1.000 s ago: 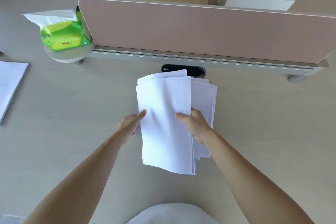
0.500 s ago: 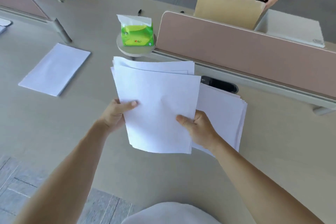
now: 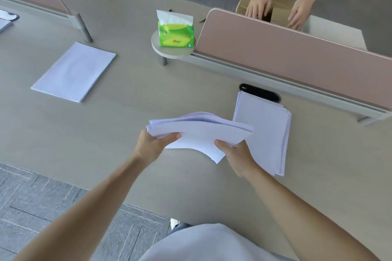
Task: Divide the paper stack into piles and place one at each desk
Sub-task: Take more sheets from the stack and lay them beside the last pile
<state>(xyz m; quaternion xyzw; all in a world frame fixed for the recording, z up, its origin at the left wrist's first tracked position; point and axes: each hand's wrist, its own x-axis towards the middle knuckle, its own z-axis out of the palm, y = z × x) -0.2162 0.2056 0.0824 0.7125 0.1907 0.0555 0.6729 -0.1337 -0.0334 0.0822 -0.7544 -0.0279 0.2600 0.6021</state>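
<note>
I hold a sheaf of white paper above the desk with both hands. My left hand grips its left edge and my right hand grips its near right corner; the sheets bow upward between them. To the right, a loose pile of white paper lies flat on the desk, just below a black cable port. Another neat pile of paper lies on the desk at the far left.
A green tissue pack stands on a small round shelf beside a pink divider screen. Behind the screen a person's hands rest on a cardboard box. Another divider with a grey post stands far left. Grey carpet shows below the desk edge.
The held sheaf has been lifted off the right-hand pile and moved left, tilting from upright to nearly flat. The view has swung left, bringing the far-left pile closer to the middle.
</note>
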